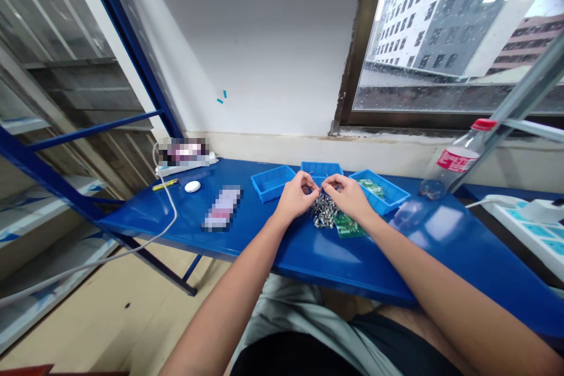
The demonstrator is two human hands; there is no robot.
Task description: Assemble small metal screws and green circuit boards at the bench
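Note:
My left hand (299, 192) and my right hand (347, 192) come together over the blue table, thumbs and fingers pinched. Whatever is between the fingertips is too small to make out. Just beneath them lies a heap of small shiny metal parts (325, 215), some with thin leads. Beside the heap, partly under my right wrist, are green circuit boards (349, 228). Behind my hands stands a blue bin (321, 168), mostly hidden. To its left is another blue bin (272, 183), and to its right a third blue bin (388, 204) holding green boards (372, 188).
On the blue table (259, 241) at left lie a blurred phone-like object (222, 208), a white oval object (192, 187) and a yellow pen-like tool (165, 185), with a white cable (174, 205) crossing the edge. At right are a plastic bottle (458, 158) and a power strip (529, 223).

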